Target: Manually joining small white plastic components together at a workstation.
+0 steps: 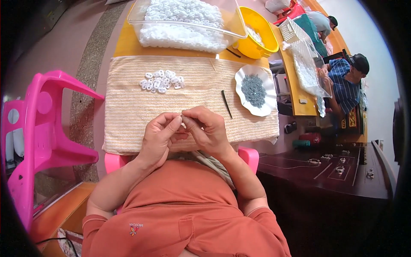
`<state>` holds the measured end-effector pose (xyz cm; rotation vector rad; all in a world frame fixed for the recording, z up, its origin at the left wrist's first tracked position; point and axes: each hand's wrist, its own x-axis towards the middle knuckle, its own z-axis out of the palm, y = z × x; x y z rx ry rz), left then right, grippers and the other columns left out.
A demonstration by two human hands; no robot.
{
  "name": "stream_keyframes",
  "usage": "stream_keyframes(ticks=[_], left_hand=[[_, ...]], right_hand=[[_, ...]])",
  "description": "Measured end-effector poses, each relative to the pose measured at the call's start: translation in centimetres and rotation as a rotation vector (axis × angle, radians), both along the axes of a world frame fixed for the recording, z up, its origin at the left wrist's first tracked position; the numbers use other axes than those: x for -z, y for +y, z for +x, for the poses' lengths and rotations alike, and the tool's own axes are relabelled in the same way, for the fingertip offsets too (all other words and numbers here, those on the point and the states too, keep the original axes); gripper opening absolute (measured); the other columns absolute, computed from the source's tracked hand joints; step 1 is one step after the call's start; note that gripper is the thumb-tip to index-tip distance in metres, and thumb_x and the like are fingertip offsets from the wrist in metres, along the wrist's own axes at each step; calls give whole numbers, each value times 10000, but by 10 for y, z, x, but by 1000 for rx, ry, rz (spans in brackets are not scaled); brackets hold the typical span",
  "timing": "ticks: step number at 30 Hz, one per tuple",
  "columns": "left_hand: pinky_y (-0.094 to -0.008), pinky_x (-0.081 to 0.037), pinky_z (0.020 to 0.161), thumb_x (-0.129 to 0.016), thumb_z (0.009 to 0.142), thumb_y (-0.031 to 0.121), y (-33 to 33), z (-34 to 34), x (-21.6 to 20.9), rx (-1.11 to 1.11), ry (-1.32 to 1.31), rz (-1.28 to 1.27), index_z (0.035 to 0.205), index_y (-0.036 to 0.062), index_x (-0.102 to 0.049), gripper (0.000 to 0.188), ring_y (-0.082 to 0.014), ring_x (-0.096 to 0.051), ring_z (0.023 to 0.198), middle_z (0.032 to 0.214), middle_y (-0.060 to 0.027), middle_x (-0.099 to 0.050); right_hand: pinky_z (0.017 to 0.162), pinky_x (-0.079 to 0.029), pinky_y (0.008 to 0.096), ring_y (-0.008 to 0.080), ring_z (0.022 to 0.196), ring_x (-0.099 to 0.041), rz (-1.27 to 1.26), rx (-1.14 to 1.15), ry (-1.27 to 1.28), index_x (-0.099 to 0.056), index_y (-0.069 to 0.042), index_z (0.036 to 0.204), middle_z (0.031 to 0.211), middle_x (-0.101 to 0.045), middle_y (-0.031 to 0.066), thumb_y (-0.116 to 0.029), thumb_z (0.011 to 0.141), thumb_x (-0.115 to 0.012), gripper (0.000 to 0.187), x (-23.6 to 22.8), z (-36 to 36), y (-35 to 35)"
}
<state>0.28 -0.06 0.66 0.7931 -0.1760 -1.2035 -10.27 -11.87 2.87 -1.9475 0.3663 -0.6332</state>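
Over the front part of a striped towel [128, 115], my left hand [158, 136] and my right hand [208, 129] meet, thumbs and forefingers pinched tip to tip. Something small and pale shows between them, mostly covered by the fingers; its kind I cannot make out. Beyond my left hand lies a loose pile of small white plastic pieces with holes [162, 81]. To the right of my right hand, a thin dark stick-like tool [226, 104] rests on the towel. A white wavy-edged dish [268, 105] at the right holds many tiny grey-blue parts [253, 91].
At the back stand a clear bin of white pieces [184, 28] and a yellow basin [252, 47]. A pink plastic chair [53, 128] is on the left. A dark carved table [291, 165] is at the right. Two people work farther right, one in a striped shirt [344, 83].
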Motion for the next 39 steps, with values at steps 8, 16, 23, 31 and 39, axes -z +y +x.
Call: stream_keyframes(ticks=[8,16,23,31,39], left_hand=[[-253,-563,692,-574,930,135,0,4,1,-3,-2,46,952,34,-589,104,-105,-633,756,946,-91,-649],[-252,-571,694,-597,914,123,0,1,-2,2,12,69,935,27,-579,101,-113,-643,754,955,-114,-651],[-245,-573,691,-601,911,119,1,0,2,2,5,75,936,27,-580,98,-108,-644,758,946,-105,-653],[-240,-572,691,-604,909,116,1,1,1,6,9,69,929,29,-585,92,-103,-644,759,942,-99,-653],[-235,-565,703,-607,899,79,1,0,1,-16,-13,82,996,24,-597,111,-108,-646,771,904,-73,-659]], right_hand=[[626,-503,295,201,759,-629,-430,238,62,-638,10,999,922,-628,133,26,762,-695,244,-11,-34,-25],[725,-478,390,318,852,-592,-879,586,339,-651,-19,997,933,-623,137,-68,751,-708,257,-1,-82,-75],[733,-477,392,304,853,-570,-897,586,417,-658,-25,953,913,-611,103,-98,788,-648,180,4,-79,-80],[711,-469,393,303,822,-577,-1004,553,391,-651,-22,872,879,-610,112,-74,806,-630,86,11,-79,-87],[705,-480,380,289,817,-587,-1012,526,301,-617,-8,883,877,-608,135,-6,812,-610,72,11,-76,-78]])
